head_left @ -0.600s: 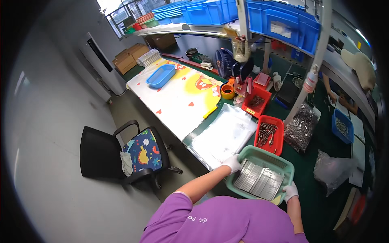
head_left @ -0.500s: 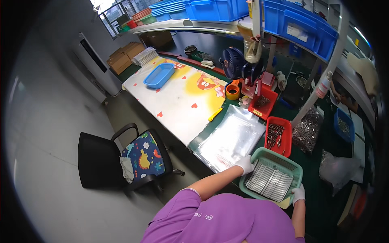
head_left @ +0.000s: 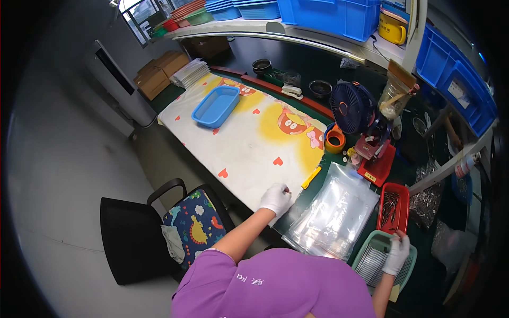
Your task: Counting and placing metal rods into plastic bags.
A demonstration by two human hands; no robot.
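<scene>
Two hands in thin white gloves were over a dark green bench (head_left: 330,160). The right hand (head_left: 396,254) was above a pale green plastic basket (head_left: 379,238) with perforated walls, its fingers bent near the far rim; whether they pinched anything could not be told. Narrow, silvery metal strips (head_left: 368,265) lay side by side in the basket, below and left of those fingers. The left hand (head_left: 275,200) was curled, fingers drawn in, at the near edge of a smooth white cloth (head_left: 238,153); whether it held anything was unclear. The basket sat well to the right of the left fingers. Between the hands, glossy clear plastic bags (head_left: 339,212) lay in a flat stack. Just beyond the right fingers was a red plastic tray (head_left: 402,199) of slender dark metal pieces (head_left: 389,206). Past the left fingers, a yellow cutter (head_left: 312,178) lay by the cloth, printed with hearts and cartoon figures. Farther off were a shallow blue tray (head_left: 216,107) and a round dark fan (head_left: 352,107). A black chair (head_left: 127,241) stood left of the left fingers; blue bins (head_left: 328,21) lined a far shelf (head_left: 249,26).
</scene>
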